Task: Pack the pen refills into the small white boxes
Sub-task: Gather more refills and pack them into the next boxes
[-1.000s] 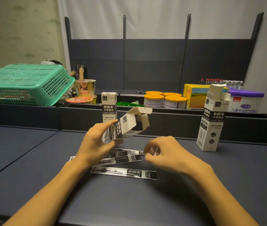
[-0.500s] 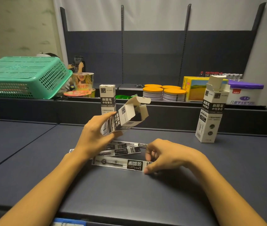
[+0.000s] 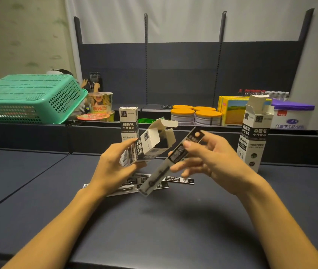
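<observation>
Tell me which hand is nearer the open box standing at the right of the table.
Right. The right hand hangs just left of the standing open box; the left hand is further left, holding another box.

— Where's everything?
— Basket (image 3: 30, 98) far left on the ledge (image 3: 173, 131), tins (image 3: 197, 115) behind it. On the table (image 3: 154, 230): refills (image 3: 179, 179) centre, closed box (image 3: 128, 121) behind them, open box (image 3: 255, 136) right.

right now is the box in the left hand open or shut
Open. The small white box gripped by the left hand lies tilted, its top flap folded back and the dark inside showing.
</observation>
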{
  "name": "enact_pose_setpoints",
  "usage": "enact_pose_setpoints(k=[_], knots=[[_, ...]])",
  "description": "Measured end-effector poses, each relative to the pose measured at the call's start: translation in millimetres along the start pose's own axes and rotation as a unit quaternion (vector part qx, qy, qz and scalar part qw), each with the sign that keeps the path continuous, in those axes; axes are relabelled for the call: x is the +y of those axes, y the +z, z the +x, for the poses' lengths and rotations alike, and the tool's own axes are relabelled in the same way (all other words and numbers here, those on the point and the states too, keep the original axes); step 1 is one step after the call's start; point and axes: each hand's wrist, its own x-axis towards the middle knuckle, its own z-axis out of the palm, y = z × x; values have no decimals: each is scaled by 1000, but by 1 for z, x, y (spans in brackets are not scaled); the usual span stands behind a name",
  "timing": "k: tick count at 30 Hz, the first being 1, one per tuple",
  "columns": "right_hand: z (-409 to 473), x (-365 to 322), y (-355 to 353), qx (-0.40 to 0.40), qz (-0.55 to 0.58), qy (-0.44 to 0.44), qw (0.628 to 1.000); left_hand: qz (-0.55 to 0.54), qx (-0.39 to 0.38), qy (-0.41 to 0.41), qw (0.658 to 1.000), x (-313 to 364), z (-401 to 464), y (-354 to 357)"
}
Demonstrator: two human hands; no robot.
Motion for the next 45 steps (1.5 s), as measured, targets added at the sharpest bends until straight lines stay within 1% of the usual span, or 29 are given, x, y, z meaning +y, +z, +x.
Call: enact_pose_setpoints(k=[3, 7, 11, 16, 19, 22, 29, 35, 41, 43, 45], knots=[[0, -4, -4, 64, 33, -54, 996, -3, 4, 0, 1000, 0, -1, 0], [1, -9, -10, 149, 83, -135, 976, 1, 5, -4, 1000, 1, 0, 0], [-1, -14, -16, 192, 126, -185, 956, -4, 6, -4, 1000, 3, 0, 0], [-2, -13, -16, 225, 107, -216, 944, -10, 10, -9, 1000, 3, -1, -1], [-2, -14, -15, 229, 102, -220, 943, -8, 10, -16, 1000, 3, -1, -1], [-2, -13, -12, 214, 98, -218, 947, -6, 8, -13, 1000, 3, -1, 0], [2, -7, -7, 215, 56, -225, 949, -8, 1, 0, 1000, 2, -1, 0], [3, -2, -2, 205, -23, -242, 948, -14, -2, 5, 1000, 3, -1, 0], [4, 6, 1, 158, -76, -235, 956, -22, -4, 10, 1000, 5, -1, 1], [6, 11, 0, 152, -118, -246, 950, -27, -5, 8, 1000, 6, -1, 1], [8, 15, -3, 157, -185, -274, 931, -32, -5, 10, 999, 6, 0, 1]])
